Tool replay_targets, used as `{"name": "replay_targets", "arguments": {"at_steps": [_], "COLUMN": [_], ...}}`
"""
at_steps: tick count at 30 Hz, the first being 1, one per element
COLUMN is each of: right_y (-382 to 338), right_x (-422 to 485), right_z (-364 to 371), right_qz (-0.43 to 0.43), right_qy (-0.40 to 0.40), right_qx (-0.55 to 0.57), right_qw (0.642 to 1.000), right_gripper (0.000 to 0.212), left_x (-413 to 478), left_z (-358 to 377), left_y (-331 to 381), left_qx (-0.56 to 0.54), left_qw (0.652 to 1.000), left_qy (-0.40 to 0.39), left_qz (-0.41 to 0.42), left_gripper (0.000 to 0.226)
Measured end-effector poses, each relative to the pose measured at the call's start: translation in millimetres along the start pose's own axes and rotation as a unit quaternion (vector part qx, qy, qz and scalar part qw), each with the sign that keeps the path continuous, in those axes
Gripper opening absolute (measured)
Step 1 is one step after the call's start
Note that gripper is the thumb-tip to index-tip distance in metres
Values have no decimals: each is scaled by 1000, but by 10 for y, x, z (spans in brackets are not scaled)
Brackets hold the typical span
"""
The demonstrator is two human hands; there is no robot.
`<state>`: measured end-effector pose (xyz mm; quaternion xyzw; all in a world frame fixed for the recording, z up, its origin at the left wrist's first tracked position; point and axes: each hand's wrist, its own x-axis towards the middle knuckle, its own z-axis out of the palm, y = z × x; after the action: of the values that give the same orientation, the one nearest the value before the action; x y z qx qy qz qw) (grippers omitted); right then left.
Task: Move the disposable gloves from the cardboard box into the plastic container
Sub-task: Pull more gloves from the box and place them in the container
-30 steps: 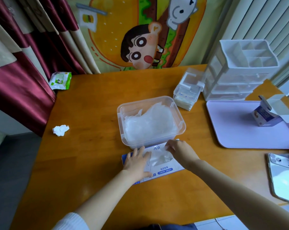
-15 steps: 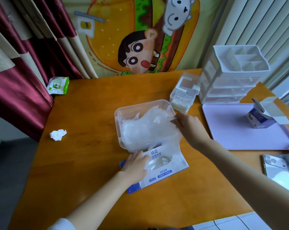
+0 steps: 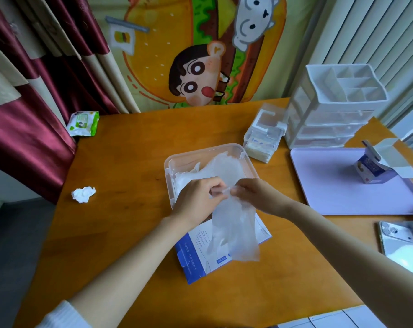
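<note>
Above the glove-filled plastic container (image 3: 168, 167), left hand (image 3: 196, 198) and right hand (image 3: 256, 195) pinch one glove (image 3: 235, 233).

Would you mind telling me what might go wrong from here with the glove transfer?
1. Both the left hand and right hand pinch the thin glove only at its top edge, so it may slip and drop onto the cardboard box or the table.
2. The pile of gloves in the plastic container rises about to the rim, so another may slide out.
3. Neither hand holds the box, so the next pull may drag it.
</note>
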<state>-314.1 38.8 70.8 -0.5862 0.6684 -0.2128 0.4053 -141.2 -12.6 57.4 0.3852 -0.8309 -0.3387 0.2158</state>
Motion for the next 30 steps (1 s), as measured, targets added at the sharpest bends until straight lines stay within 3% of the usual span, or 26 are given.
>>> {"name": "replay_targets", "arguments": {"at_steps": [3, 6, 9, 11, 13, 18, 21, 24, 27, 30], "right_y": [60, 159, 205, 225, 210, 147, 104, 61, 7, -17], "right_x": [-7, -33, -24, 30, 90, 217, 274, 330, 371, 410], "right_z": [-2, 21, 74, 102, 92, -6, -41, -72, -82, -81], "right_qz": [44, 37, 12, -14, -29, -2, -7, -13, -16, -10], "right_qy": [54, 0, -31, 8, 65, 70, 73, 63, 31, 15], "right_qx": [118, 187, 129, 95, 73, 20, -1, -34, -49, -61], "right_qw": [991, 982, 991, 995, 995, 997, 997, 997, 998, 998], "right_gripper": [23, 41, 54, 41, 13, 16, 22, 25, 24, 25], "left_x": [37, 67, 99, 107, 106, 146, 179, 231, 302, 325], "left_z": [19, -5, 1, -1, -22, -162, -295, -360, -359, -329], "left_y": [-92, -136, -207, -254, -314, -508, -493, -419, -393, -312], "left_qx": [-41, -69, -104, -107, -106, -79, -92, -101, -111, -150], "left_qw": [998, 991, 981, 975, 971, 965, 976, 983, 975, 969], "left_qy": [37, 63, 63, 59, 45, 43, -28, -105, -156, -138], "left_qz": [-43, -98, -151, -184, -208, -245, -196, -116, -115, -142], "left_gripper": [9, 9, 14, 25, 29, 15, 61, 77, 69, 28]}}
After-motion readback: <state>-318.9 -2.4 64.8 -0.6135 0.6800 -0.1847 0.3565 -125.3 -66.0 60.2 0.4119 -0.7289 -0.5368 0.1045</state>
